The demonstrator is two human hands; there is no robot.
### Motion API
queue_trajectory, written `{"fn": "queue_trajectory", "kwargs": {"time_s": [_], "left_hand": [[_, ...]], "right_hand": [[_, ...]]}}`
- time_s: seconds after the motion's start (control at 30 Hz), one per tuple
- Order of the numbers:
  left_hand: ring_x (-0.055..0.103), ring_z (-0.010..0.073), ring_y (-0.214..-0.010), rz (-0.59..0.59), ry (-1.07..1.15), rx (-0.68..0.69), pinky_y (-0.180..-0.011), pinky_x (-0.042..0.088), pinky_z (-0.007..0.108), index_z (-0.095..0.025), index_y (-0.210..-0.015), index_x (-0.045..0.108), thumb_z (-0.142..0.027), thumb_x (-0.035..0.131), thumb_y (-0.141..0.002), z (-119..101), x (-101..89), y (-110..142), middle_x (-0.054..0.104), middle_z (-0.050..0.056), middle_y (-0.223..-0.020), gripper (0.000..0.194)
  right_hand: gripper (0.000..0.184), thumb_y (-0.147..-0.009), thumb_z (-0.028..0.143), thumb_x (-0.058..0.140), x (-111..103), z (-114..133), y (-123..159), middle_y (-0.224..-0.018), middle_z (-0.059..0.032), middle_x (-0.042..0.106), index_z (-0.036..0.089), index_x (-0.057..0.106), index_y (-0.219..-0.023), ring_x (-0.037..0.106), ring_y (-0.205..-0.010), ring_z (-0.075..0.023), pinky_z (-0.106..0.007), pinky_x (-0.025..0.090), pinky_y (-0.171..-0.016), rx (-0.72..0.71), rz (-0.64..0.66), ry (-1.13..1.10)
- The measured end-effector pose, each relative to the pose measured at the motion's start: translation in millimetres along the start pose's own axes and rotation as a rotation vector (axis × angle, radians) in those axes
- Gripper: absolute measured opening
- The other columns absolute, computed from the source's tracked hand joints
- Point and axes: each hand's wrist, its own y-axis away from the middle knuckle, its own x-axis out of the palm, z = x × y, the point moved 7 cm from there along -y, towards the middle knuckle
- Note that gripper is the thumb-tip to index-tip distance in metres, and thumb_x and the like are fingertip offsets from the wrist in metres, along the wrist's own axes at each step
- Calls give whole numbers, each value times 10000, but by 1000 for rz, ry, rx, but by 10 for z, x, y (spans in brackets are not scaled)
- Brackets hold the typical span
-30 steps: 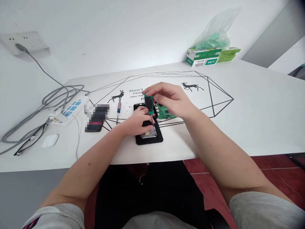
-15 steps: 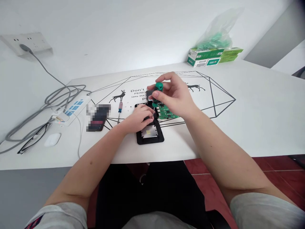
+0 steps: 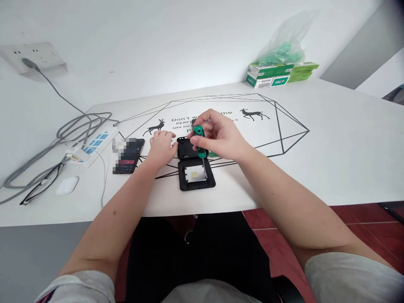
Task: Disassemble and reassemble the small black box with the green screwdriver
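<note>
My right hand [image 3: 219, 134] grips a green and black screwdriver [image 3: 199, 134] by its handle. The shaft points down to the right edge of a silver metal plate [image 3: 191, 171], which lies in a black plastic cover [image 3: 183, 183] and carries a small yellowish square. Just behind is a second black casing part [image 3: 185, 149]. My left hand [image 3: 162, 148] is open, palm down over the table left of the casing, thumb apart from the fingers. Little of the green circuit board [image 3: 213, 154] shows from beneath my right hand.
A phone [image 3: 134, 153], partly blurred out, lies on the left. Beyond it are a white power strip [image 3: 102, 145], coiled grey cable [image 3: 67, 126], glasses [image 3: 41, 185] and a white case [image 3: 67, 185]. Green boxes [image 3: 269, 71] with a plastic bag [image 3: 285, 46] stand against the wall.
My left hand has left the casing and moved left, now covering the spot where a blue-and-pink-handled screwdriver lay. The green screwdriver rose off, then came back down to the plate's right edge.
</note>
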Motion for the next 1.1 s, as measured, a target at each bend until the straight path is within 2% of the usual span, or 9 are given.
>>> {"fn": "queue_trajectory", "kwargs": {"time_s": [0.1,0.17,0.27,0.4,0.63,0.8,0.87,0.97,1.1], "left_hand": [[489,351,-1391,103,186,263,-1237,399,572,-247,-1217,713,-366,617,-1020,-298,-48,102,688,101,-1347,250],[457,368,-1437,227,274,377,-1237,425,565,-254,-1232,731,-426,676,-989,-459,-50,193,651,101,-1411,303],[418,431,-1489,375,283,387,-1230,437,623,-253,-1331,729,-497,773,-916,-540,-2,275,577,131,-1530,484],[384,471,-1528,465,261,350,-1238,426,660,-256,-1421,701,-547,825,-855,-519,68,294,537,142,-1595,649],[345,520,-1572,533,227,340,-1259,401,675,-266,-1491,671,-647,861,-796,-535,85,310,483,135,-1679,815],[297,520,-1615,515,247,380,-1295,344,692,-301,-1574,603,-636,901,-764,-549,113,329,487,137,-1685,925],[315,496,-1613,498,267,396,-1306,325,689,-329,-1607,568,-629,905,-773,-542,121,328,556,130,-1614,948],[376,474,-1576,483,287,419,-1296,349,668,-345,-1546,625,-629,908,-781,-539,119,325,625,113,-1514,863],[363,451,-1588,486,288,431,-1318,317,652,-342,-1440,699,-593,912,-786,-550,107,323,599,88,-1570,732]], "right_hand": [[449,-849,469,929,-21,31,-8,-804,55,680,289,589,-1080,673,-711,-150,-280,497,-618,-22,-65,50],[420,-851,428,928,-19,49,-12,-785,59,668,290,591,-1061,664,-711,-151,-276,475,-606,-33,-69,77],[394,-845,367,926,-7,71,-10,-760,67,643,287,594,-1042,645,-693,-146,-275,453,-595,-44,-62,99],[377,-827,327,926,6,82,-5,-717,78,611,283,604,-1017,614,-649,-139,-270,443,-574,-42,-66,117],[426,-799,363,959,-4,108,-12,-727,79,630,282,602,-1017,609,-642,-127,-248,437,-548,-58,-75,83],[403,-817,371,955,20,122,5,-765,60,675,269,622,-1021,619,-670,-124,-253,462,-577,-36,-37,63],[396,-812,373,960,26,138,3,-825,32,716,255,645,-1022,643,-723,-135,-260,489,-604,-34,2,43],[364,-810,360,963,22,201,-12,-923,-4,729,228,699,-1023,666,-818,-145,-276,541,-680,-91,105,-19],[249,-933,329,860,15,247,-10,-1002,-20,709,206,758,-1124,663,-858,-123,-265,552,-731,-116,284,-113]]}}
